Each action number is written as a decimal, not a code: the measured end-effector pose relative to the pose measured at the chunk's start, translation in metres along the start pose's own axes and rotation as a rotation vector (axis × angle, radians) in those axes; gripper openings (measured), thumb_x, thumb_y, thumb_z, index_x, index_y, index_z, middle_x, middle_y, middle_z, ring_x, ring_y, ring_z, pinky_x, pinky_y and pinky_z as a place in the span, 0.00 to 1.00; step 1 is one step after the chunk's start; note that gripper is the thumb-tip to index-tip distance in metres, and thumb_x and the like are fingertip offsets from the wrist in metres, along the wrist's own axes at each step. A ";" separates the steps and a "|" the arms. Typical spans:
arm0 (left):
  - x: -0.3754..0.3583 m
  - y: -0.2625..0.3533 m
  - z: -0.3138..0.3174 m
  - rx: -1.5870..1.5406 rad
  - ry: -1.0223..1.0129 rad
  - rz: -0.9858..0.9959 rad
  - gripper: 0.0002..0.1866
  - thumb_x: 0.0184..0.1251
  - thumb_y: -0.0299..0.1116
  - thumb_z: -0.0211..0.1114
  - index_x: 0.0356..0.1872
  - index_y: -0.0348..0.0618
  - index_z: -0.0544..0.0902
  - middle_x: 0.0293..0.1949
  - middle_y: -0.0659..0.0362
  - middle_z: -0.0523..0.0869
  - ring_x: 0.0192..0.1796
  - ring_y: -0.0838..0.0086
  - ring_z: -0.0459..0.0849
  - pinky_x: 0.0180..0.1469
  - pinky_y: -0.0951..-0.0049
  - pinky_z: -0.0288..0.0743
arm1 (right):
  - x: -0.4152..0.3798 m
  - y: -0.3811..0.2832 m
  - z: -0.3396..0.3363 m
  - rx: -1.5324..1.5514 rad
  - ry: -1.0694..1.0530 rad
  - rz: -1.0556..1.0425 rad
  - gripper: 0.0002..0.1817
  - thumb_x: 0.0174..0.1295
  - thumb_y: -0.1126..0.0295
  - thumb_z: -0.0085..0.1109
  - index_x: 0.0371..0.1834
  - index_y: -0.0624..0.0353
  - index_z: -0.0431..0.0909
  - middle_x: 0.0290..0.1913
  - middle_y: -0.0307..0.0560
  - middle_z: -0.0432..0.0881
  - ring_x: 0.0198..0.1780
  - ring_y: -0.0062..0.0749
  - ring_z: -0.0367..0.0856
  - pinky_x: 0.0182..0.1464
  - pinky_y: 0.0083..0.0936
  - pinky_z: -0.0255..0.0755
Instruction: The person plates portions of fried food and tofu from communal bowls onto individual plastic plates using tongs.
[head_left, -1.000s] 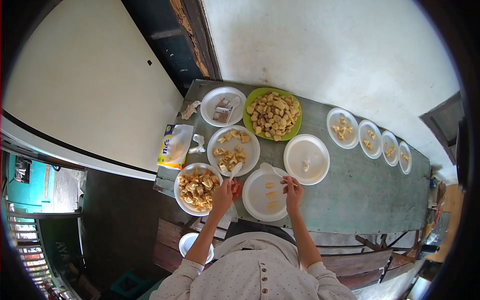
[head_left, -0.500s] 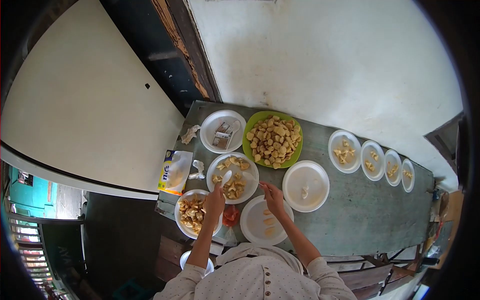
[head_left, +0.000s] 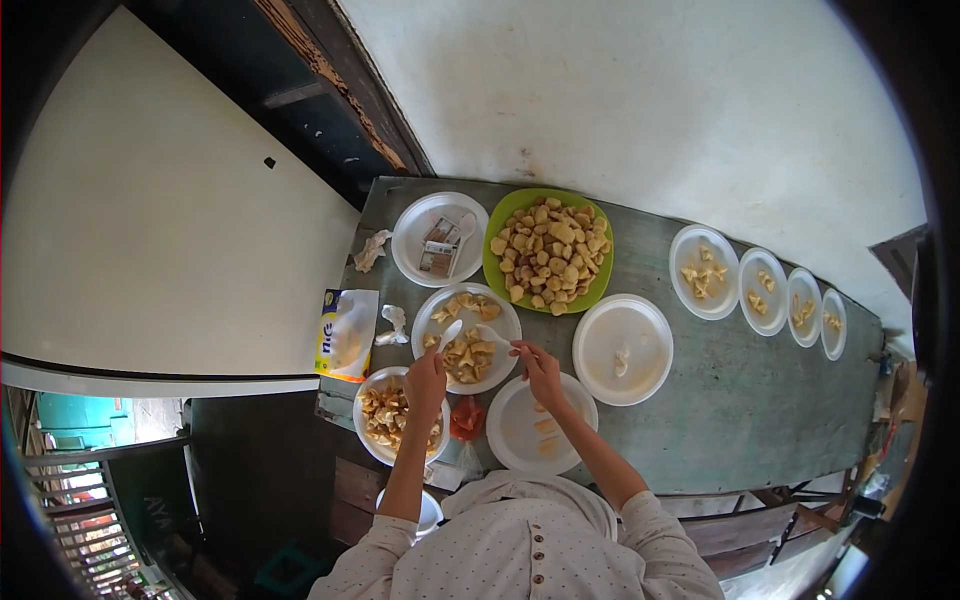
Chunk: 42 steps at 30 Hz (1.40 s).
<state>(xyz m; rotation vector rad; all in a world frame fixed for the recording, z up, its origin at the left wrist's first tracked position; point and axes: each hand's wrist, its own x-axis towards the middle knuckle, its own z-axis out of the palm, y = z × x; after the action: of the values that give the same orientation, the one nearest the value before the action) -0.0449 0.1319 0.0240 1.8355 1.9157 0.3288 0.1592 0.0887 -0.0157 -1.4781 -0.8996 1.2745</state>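
Note:
My left hand grips a white plastic spoon, its bowl over a white plate of folded, fried-looking pieces. At that plate's right side, my right hand holds a white plastic utensil that points left over the food. Under my right forearm lies a white plate with a few pale yellow pieces. To the right of my right hand is a white plate with one small pale piece.
A green bowl heaped with brown chunks stands behind. Several small plates line the right back. At left are a plate with packets, a yellow-white bag, crumpled tissue, a filled plate and a red bag.
The view has shifted slightly. The utensil in my right hand now reaches over the plate of folded pieces and shows more clearly. My left hand still holds its spoon there.

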 end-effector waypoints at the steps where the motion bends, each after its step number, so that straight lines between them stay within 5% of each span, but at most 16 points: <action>1: 0.000 0.000 -0.001 0.017 -0.012 -0.001 0.14 0.64 0.36 0.50 0.47 0.46 0.77 0.30 0.47 0.82 0.34 0.52 0.80 0.36 0.57 0.73 | 0.001 0.000 0.002 0.082 -0.012 0.040 0.15 0.65 0.65 0.44 0.47 0.61 0.75 0.34 0.42 0.81 0.19 0.17 0.69 0.23 0.14 0.65; 11: -0.010 0.000 -0.004 -0.007 -0.037 -0.054 0.14 0.64 0.37 0.50 0.45 0.43 0.76 0.29 0.43 0.80 0.34 0.49 0.79 0.35 0.56 0.71 | 0.016 -0.004 0.017 0.224 -0.100 0.243 0.17 0.65 0.62 0.42 0.48 0.60 0.75 0.37 0.40 0.80 0.16 0.13 0.64 0.20 0.10 0.61; 18: -0.018 0.001 -0.004 -0.160 0.099 0.127 0.14 0.66 0.37 0.49 0.46 0.44 0.76 0.29 0.46 0.81 0.33 0.52 0.80 0.33 0.57 0.72 | -0.012 -0.019 -0.012 0.399 -0.034 0.316 0.18 0.64 0.59 0.44 0.49 0.59 0.74 0.38 0.39 0.80 0.16 0.12 0.64 0.20 0.09 0.58; 30: -0.105 0.016 0.021 -0.108 -0.173 0.447 0.13 0.64 0.37 0.49 0.41 0.44 0.78 0.29 0.46 0.81 0.34 0.55 0.81 0.35 0.60 0.73 | -0.131 0.003 -0.084 0.245 0.151 0.156 0.18 0.63 0.60 0.45 0.45 0.62 0.76 0.34 0.42 0.81 0.18 0.13 0.64 0.22 0.11 0.59; 42: -0.122 0.004 0.045 0.010 -0.301 0.381 0.12 0.64 0.37 0.46 0.38 0.44 0.76 0.27 0.48 0.81 0.31 0.53 0.81 0.34 0.54 0.74 | -0.155 0.023 -0.072 -0.076 0.178 0.003 0.15 0.65 0.65 0.44 0.46 0.60 0.77 0.33 0.38 0.80 0.20 0.13 0.64 0.23 0.11 0.61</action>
<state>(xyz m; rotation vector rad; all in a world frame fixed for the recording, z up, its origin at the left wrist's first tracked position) -0.0198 0.0055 0.0072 2.1172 1.3689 0.1509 0.1999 -0.0774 0.0060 -1.6251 -0.8355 1.1014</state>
